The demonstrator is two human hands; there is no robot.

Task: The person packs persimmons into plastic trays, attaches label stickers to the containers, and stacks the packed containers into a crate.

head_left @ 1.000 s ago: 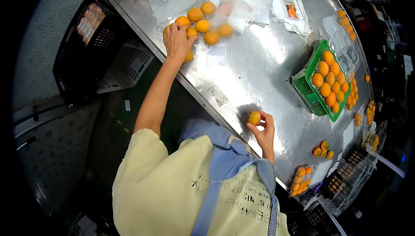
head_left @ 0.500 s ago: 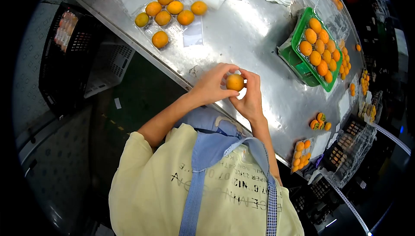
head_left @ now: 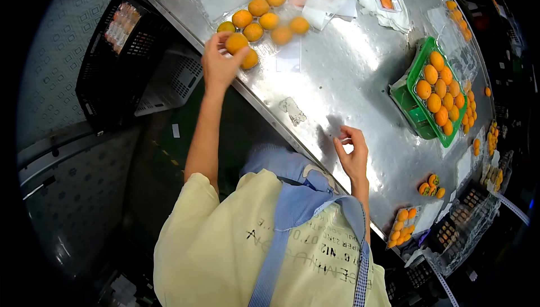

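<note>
My left hand (head_left: 218, 70) is closed round an orange persimmon (head_left: 237, 43), over the near left side of a clear plastic tray on the metal table. The tray's outline is partly hidden by fruit. Just beside my fingers lies another persimmon (head_left: 248, 59). Behind it are several more, among them a greenish one (head_left: 226, 27) and a blurred one (head_left: 281, 35). Near the table's front edge, my right hand (head_left: 354, 158) hovers with fingers curved and thumb apart, holding nothing.
A green crate (head_left: 416, 96) topped with a tray of persimmons stands on the metal table (head_left: 337, 76) at right. Nearer the right corner are loose persimmons (head_left: 432, 186) and a packed tray (head_left: 403, 227). Black (head_left: 107, 71) and white (head_left: 171, 79) crates sit beyond the left edge.
My left hand has carried the persimmon from between both hands up and left to the tray. My right hand has let go of it and stayed near the table edge. The view has shifted.
</note>
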